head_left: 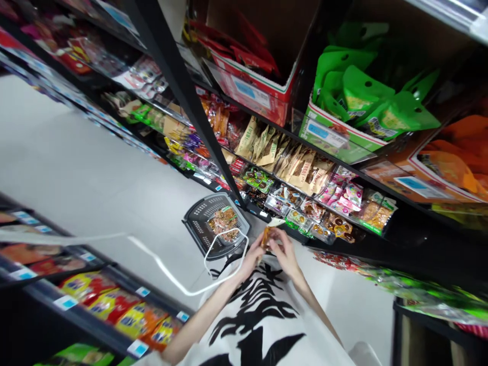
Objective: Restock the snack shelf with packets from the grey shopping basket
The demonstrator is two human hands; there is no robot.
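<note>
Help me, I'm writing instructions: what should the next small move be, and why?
Probably move the small brown packet toward the dark basket: the left hand and right hand hold it, and the basket, close by, already has packaged goods in it.

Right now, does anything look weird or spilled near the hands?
Yes, one thing: a white cord loops loosely across the view, in front of the black basket and close by the left hand. It looks odd because I can't tell where it leads. I see nothing plainly spilled.
</note>
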